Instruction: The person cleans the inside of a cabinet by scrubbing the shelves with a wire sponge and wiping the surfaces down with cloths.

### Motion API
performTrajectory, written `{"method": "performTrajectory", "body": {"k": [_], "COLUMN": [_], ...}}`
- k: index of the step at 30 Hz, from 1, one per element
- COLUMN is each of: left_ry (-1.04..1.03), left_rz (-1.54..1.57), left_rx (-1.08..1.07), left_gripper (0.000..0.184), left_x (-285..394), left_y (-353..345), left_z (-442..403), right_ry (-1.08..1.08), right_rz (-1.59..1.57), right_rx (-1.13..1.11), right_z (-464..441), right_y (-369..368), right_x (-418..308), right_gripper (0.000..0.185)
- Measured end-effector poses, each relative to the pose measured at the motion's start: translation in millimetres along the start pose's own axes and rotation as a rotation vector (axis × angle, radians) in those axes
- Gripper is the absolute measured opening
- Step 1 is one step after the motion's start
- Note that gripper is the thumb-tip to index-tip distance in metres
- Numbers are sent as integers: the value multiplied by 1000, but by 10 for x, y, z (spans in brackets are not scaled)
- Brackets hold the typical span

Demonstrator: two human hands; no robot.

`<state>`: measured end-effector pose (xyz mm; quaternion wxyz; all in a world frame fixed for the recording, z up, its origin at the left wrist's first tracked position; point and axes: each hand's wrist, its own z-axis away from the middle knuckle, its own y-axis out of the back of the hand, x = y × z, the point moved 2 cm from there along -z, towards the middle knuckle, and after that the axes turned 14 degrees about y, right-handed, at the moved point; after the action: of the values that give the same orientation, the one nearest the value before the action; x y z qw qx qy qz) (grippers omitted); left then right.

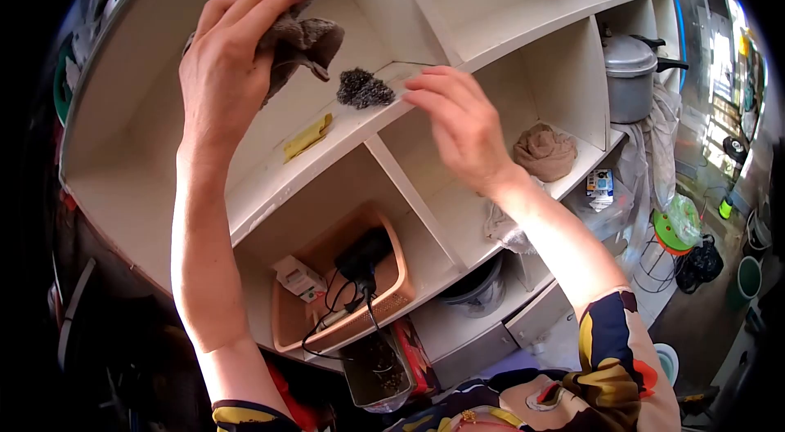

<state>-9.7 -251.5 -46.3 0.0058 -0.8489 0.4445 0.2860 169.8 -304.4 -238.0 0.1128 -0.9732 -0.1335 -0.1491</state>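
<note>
One crumpled grey-brown cloth of soft, towel-like fabric (307, 35) is gripped in the upper left of the frame by the left hand (225, 64), its folds pinched between fingers and thumb. The cloth can be judged light, limp and hard to damage; it is best held by a bunched fold, with the loose flap left hanging. Right of it, near the upper centre, a dark, tangled, wiry scouring pad (361, 89) is seen on the white shelf unit (123, 117). It is probably light, springy and rough, and best grasped around its whole body. The right hand (466, 125) is held just beside it, fingers loosely curved; the thumb is hidden, and whether anything is pinched cannot be told. Below the pad, a flat yellow strip (307, 138) is laid near the shelf's front edge. Farther out, a peach plastic basket (280, 326) is stored at lower centre-left, and a silver metal pressure cooker (630, 97) is placed at upper right.
</note>
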Motion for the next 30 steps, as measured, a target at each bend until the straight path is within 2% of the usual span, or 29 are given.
{"method": "performTrajectory", "body": {"k": [2, 4, 6, 7, 9, 11, 12, 13, 15, 17, 18, 19, 21, 22, 24, 27, 28, 30], "left_ry": [85, 255, 490, 596, 581, 513, 487, 462, 499, 848, 838, 815, 719, 699, 832, 794, 799, 766], "left_rz": [-13, 188, 474, 637, 695, 702, 730, 756, 892, 1391, 1600, 1623, 1350, 1285, 1190, 751, 574, 284], "left_rx": [-2, 37, -11, -49, -49, -117, -186, -254, -356, -596, -678, -712, -706, -661, -368, 82, 153, 227], "left_gripper": [46, 50, 52, 50, 47, 47, 47, 47, 50, 59, 67, 74, 77, 75, 58, 43, 40, 33], "left_x": [-138, -269, -193, -100, 197, 543, 731, 897, 1069, 1159, 1209, 1266, 1229, 1113, 887, 370, 219, -85], "left_y": [128, 200, 235, 233, 195, 83, 19, -56, -325, -546, -564, -506, -304, -227, -35, 123, 170, 214], "left_z": [194, 403, 617, 711, 883, 1067, 1146, 1224, 1425, 1633, 1653, 1605, 1522, 1499, 1494, 1592, 1626, 1744], "right_ry": [-60, -105, -181, -218, -383, -341, -395, -478, -694, -809, -911, -1013, -892, -845, -761, -734, -735, -510], "right_rz": [-38, -75, -187, -309, -640, -747, -777, -851, -848, -850, -805, -758, -653, -505, -252, 48, 52, 310], "right_rx": [-38, -71, -58, -132, -124, -70, -43, 66, 111, 266, 301, 338, 336, 297, 220, 28, 27, -53], "right_z": [46, 14, -86, -101, -131, -97, -52, 49, 276, 527, 591, 617, 558, 494, 415, 346, 363, 309], "right_y": [212, 275, 315, 314, 246, 162, 145, 95, 181, 198, 257, 319, 426, 498, 594, 602, 572, 442], "right_x": [14, -108, -312, -404, -628, -746, -798, -854, -830, -743, -670, -570, -243, -101, 203, 528, 527, 482], "right_gripper": [29, 30, 33, 44, 67, 86, 92, 88, 80, 61, 60, 60, 63, 65, 68, 55, 55, 47]}}
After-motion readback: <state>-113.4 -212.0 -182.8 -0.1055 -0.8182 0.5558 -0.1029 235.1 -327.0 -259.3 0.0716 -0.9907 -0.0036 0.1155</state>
